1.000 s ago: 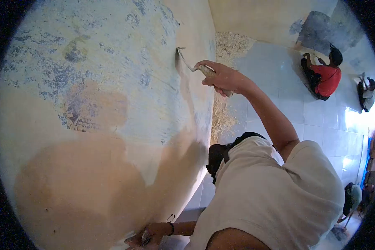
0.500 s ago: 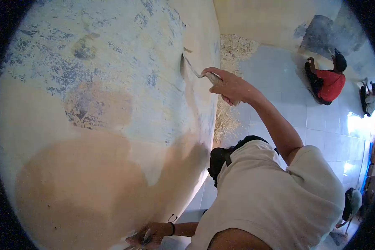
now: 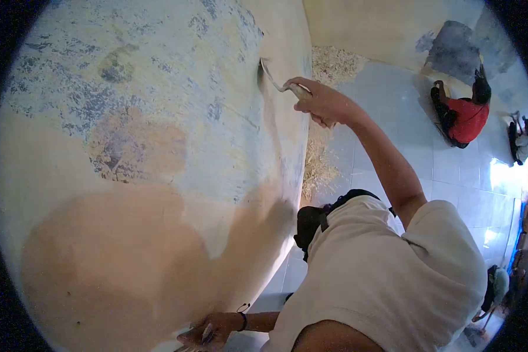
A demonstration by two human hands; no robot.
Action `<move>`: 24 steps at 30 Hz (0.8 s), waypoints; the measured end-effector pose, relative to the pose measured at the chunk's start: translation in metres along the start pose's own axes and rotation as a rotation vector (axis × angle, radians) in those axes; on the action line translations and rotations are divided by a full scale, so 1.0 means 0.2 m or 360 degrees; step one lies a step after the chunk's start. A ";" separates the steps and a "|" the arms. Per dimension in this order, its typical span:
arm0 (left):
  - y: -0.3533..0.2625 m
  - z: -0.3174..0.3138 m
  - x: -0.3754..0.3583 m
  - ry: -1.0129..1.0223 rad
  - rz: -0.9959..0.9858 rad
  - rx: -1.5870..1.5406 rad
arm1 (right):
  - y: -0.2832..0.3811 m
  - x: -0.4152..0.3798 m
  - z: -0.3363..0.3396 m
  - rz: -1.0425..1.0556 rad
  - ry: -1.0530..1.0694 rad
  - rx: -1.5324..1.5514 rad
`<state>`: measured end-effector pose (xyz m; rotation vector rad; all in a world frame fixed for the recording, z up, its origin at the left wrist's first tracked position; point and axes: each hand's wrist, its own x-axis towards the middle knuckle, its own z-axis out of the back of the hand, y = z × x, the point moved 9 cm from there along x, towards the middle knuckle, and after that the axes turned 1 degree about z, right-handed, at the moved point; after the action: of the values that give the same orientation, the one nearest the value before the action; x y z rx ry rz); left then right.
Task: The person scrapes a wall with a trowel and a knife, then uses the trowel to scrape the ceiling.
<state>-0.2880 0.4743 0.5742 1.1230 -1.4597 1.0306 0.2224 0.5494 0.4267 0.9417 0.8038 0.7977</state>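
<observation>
My right hand (image 3: 322,105) is closed round the handle of a scraper (image 3: 270,73) with a bent metal neck. Its blade end meets the wall (image 3: 217,152), where pale and blue-grey patchy paint borders smooth beige. At the bottom edge, my left hand (image 3: 208,331), with a dark cord bracelet at the wrist, is beside the lower part of the wall. Its fingers are curled, and a small silvery piece shows among them; what it belongs to is cut off by the frame. My pale shirt (image 3: 387,276) fills the lower right.
Pale flakes (image 3: 320,167) lie along the wall's foot, with more debris (image 3: 334,64) in the corner. A person in red (image 3: 466,120) crouches on the tiled floor (image 3: 387,141) by the far wall. Another person (image 3: 519,141) is farther right, and a partly seen person (image 3: 496,287) is lower right.
My right hand and the scraper have shifted slightly up in the view, the blade end moving along the wall. The left hand stays nearly in place. The person in red has shifted a little.
</observation>
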 end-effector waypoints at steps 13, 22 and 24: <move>-0.03 0.01 0.03 -0.0013 0.0070 -0.0080 | 0.01 0.05 0.06 0.0137 -0.0051 0.0079; 0.01 0.00 0.01 0.0009 0.0009 -0.0040 | 0.03 0.06 0.05 0.0075 -0.0020 0.0139; 0.05 0.01 -0.01 0.0011 0.0040 -0.0010 | 0.06 0.05 0.07 0.0072 -0.0003 0.0144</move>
<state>-0.2968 0.4755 0.5707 1.0981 -1.4741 1.0452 0.2360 0.5581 0.4397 1.0441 0.8246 0.8050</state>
